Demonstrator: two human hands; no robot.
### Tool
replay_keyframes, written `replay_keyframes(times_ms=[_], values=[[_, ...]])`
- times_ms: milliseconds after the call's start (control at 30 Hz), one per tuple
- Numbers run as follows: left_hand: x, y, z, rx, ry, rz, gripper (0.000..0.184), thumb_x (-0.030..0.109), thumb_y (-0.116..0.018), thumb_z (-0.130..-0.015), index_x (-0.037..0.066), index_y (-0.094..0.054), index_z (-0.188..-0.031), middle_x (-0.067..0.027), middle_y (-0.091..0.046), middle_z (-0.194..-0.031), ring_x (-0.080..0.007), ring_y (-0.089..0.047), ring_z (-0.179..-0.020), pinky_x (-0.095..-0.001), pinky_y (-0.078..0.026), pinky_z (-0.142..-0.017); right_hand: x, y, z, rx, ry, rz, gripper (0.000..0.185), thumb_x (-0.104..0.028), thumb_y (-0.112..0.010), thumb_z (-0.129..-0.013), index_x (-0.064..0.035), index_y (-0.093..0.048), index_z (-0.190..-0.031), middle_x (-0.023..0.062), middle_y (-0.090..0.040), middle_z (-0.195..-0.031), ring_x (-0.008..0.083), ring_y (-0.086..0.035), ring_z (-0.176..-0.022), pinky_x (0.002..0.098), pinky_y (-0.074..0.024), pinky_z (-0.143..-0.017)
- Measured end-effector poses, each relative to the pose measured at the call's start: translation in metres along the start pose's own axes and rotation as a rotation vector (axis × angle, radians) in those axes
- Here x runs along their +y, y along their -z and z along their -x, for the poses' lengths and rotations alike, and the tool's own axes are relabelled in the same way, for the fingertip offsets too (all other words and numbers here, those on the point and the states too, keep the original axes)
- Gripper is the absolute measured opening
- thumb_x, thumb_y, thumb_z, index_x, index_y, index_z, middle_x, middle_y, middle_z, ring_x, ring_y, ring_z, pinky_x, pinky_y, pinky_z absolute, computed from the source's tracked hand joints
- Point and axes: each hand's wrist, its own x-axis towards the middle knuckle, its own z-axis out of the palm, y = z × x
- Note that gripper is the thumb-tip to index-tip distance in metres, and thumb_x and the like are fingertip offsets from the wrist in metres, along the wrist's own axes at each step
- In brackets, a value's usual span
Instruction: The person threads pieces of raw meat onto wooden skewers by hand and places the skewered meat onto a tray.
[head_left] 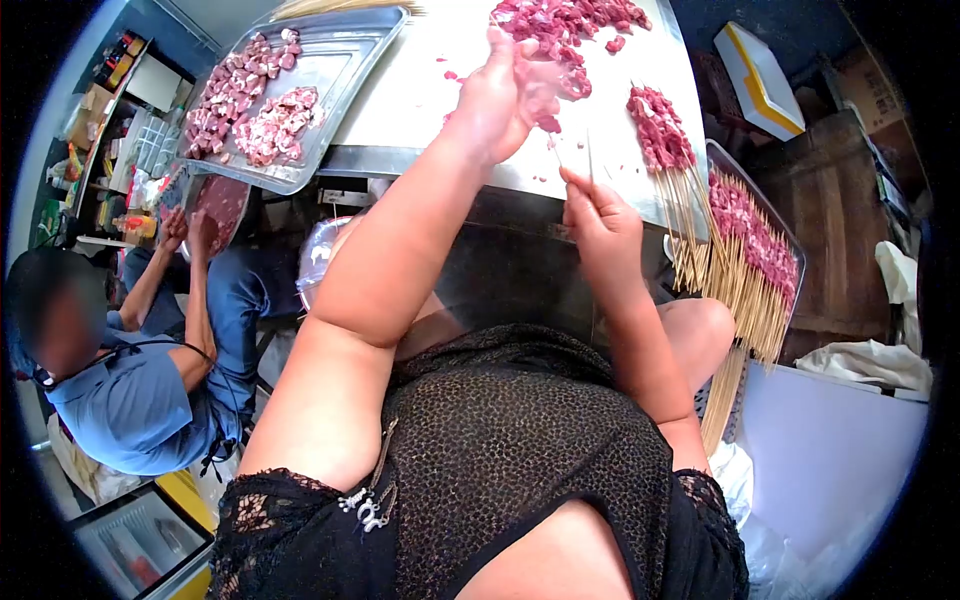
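Observation:
My right hand (pixel 603 215) is closed on a thin bamboo skewer (pixel 557 152) near the table's front edge, its tip pointing up toward the meat. A small piece of red meat (pixel 549 124) shows by that tip; whether it is threaded on I cannot tell. My left hand (pixel 505 95) is over the metal table (pixel 400 110), beside a heap of cut red meat (pixel 560 30). Motion smears its fingers, so its grip is unclear. To the right of my right hand, several loaded meat skewers (pixel 660 130) lie with their sticks overhanging the table edge.
A metal tray (pixel 345 75) with two piles of meat chunks stands at the left. More loaded skewers (pixel 752 235) fill a tray at the right. A seated co-worker (pixel 140 400) handles something by a meat-filled container (pixel 222 205). A white-and-yellow box (pixel 760 80) sits at the back right.

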Motion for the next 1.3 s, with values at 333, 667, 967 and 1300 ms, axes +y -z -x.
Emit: replay_keyframes(times_ms=[333,667,967,1300], values=[[-0.015,0.028,-0.009,0.088,0.096,0.118,0.043,0.039,-0.03,-0.097,0.006,-0.046,-0.119,-0.0101,-0.055,-0.083,-0.023,-0.056,-0.08,-0.0402,-0.048,-0.082,0.012,0.009,0.006,0.019,-0.021,0.048,0.023,-0.009,-0.056,-0.088,-0.0035,-0.064,-0.109,-0.0038,-0.052,-0.065,0.0044,-0.047,-0.059,0.02,-0.0405,-0.056],[0.04,0.052,-0.015,0.262,-0.289,-0.486,0.047,0.039,-0.048,-0.093,0.004,-0.045,-0.124,-0.0106,-0.061,-0.106,-0.0193,-0.059,-0.095,-0.0349,-0.047,-0.082,-0.054,0.08,0.001,0.384,0.293,0.616,0.025,-0.012,-0.053,-0.09,-0.0074,-0.063,-0.113,0.0001,-0.058,-0.075,0.0048,-0.047,-0.064,0.0197,-0.0405,-0.059],[0.012,0.055,-0.019,0.199,-0.242,-1.185,0.018,0.017,-0.063,-0.082,0.006,-0.067,-0.095,-0.0038,-0.064,-0.076,-0.0122,-0.06,-0.069,-0.0256,-0.048,-0.065,-0.054,0.104,0.009,0.37,0.393,0.899,0.022,-0.016,-0.052,-0.091,-0.0024,-0.063,-0.104,0.0048,-0.061,-0.079,0.0149,-0.056,-0.067,0.0256,-0.0443,-0.061],[-0.035,0.011,-0.048,-0.012,-0.558,-2.114,0.022,0.023,-0.056,-0.082,0.002,-0.063,-0.082,-0.0146,-0.06,-0.089,-0.0312,-0.058,-0.086,-0.0417,-0.047,-0.076,-0.019,0.057,-0.011,0.024,-0.185,-0.328,0.018,-0.02,-0.045,-0.094,-0.004,-0.052,-0.1,-0.0008,-0.051,-0.067,0.0015,-0.036,-0.048,0.015,-0.0268,-0.044]])
